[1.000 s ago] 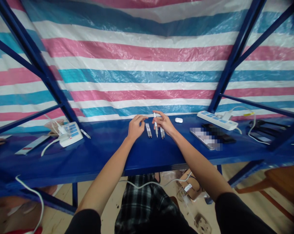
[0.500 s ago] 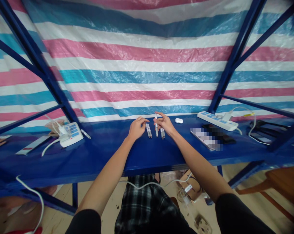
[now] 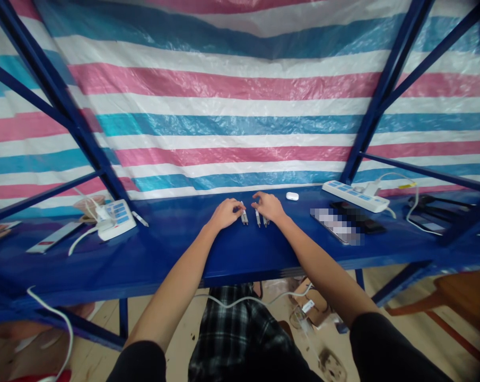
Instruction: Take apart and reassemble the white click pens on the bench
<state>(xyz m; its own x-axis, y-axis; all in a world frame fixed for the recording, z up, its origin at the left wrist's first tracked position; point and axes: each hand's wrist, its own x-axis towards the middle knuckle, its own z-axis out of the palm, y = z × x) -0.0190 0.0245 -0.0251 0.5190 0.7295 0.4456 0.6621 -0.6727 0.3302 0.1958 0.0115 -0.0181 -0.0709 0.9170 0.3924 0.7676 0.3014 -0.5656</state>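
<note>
The left hand (image 3: 226,214) and right hand (image 3: 268,207) rest curled on the blue surface (image 3: 164,252), fingertips at the white pens (image 3: 258,217) between them. The pens' long axes run away from the person, and the right hand is nearest the middle pen. I cannot tell whether either hand grips one.

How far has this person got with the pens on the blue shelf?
Seemingly done: the pens lie in small groups on the blue shelf. In hand: the left hand and right hand sit over their top ends, any grip unclear. Left: a lone pen lies by the power strip.
</note>
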